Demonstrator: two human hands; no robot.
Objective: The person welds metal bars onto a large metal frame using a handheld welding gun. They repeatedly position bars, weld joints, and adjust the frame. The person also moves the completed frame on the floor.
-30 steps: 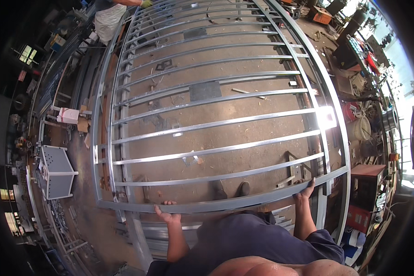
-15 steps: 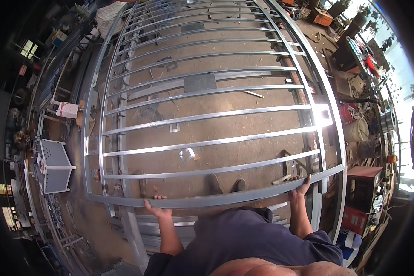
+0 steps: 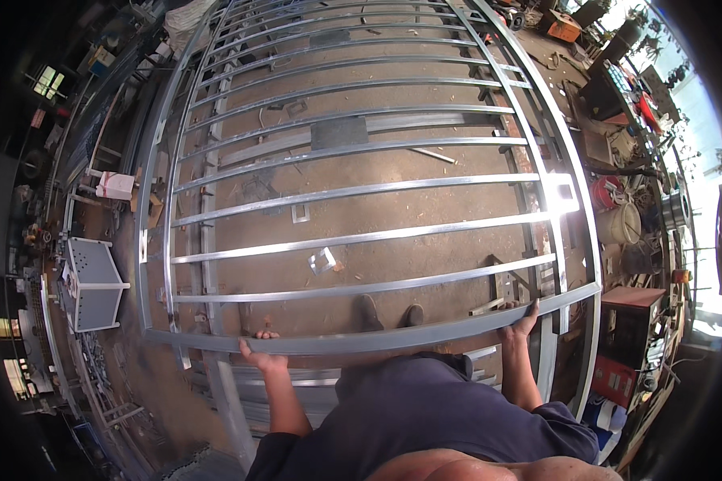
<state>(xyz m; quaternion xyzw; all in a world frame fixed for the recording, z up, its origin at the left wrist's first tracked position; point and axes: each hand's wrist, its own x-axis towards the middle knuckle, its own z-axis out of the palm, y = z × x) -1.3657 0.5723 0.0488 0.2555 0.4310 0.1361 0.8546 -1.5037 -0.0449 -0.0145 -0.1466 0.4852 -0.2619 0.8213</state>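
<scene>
A large silver metal frame point(image 3: 377, 343) stretches away from me, and both my hands grip its near rail. My left hand point(image 3: 263, 353) is wrapped round the rail left of my body, with fingertips showing over the far side. My right hand point(image 3: 521, 323) holds it close to the right corner, thumb up along its face. Inside the outer frame lie long side bars and several parallel crossbars point(image 3: 361, 234). The bar ends at the near left pass beneath the rail. The palms' undersides are partly hidden by the rail.
Long metal support beams point(image 3: 229, 401) run below the frame. On the floor lie a square metal plate with a hole point(image 3: 322, 260) and a thin rod point(image 3: 433, 155). A grey metal box point(image 3: 95, 284) stands left; a red-topped cabinet point(image 3: 634, 297) and a pale bucket point(image 3: 620, 224) stand right.
The frame's near left corner has shifted slightly left and away in the picture, my left hand with it. The whole view has shifted a little too. Both hands keep their grip.
</scene>
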